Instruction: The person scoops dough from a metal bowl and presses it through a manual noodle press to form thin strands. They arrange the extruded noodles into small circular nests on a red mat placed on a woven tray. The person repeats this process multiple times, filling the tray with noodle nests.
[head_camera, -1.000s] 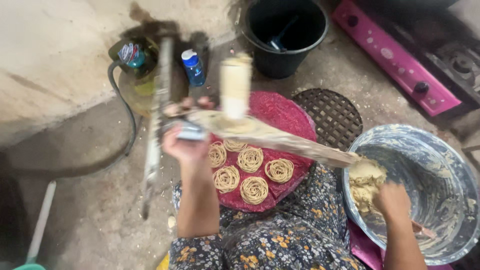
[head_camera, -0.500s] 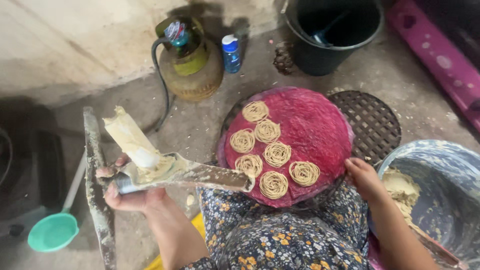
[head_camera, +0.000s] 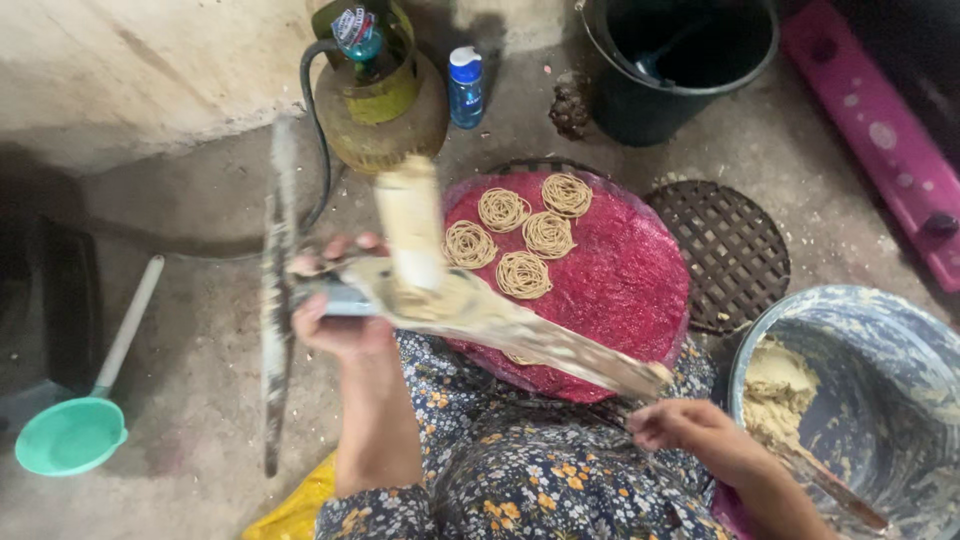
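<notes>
My left hand (head_camera: 338, 322) grips the head of a long wooden press (head_camera: 470, 305) smeared with pale dough; its upright plunger is blurred. The press handle slants down to the right across the round red tray (head_camera: 640, 280) on my lap. Several coiled dough spirals (head_camera: 522, 274) lie on the tray's far half. My right hand (head_camera: 685, 428), fingers curled, is right under the handle's far end; blur hides whether it grips anything. A long blurred wooden bar (head_camera: 275, 300) runs past my left hand.
A mottled bowl (head_camera: 880, 350) with a lump of dough (head_camera: 775, 390) sits at the right. Behind the tray are a gas cylinder (head_camera: 385, 110), a blue bottle (head_camera: 465, 88), a black bucket (head_camera: 690, 60) and a brown lattice mat (head_camera: 735, 250). A green scoop (head_camera: 70, 435) lies at the left.
The press has swung right, from beside the tray to over it. My right hand left the dough bowl, passed the tray's edge and came to the handle's end.
</notes>
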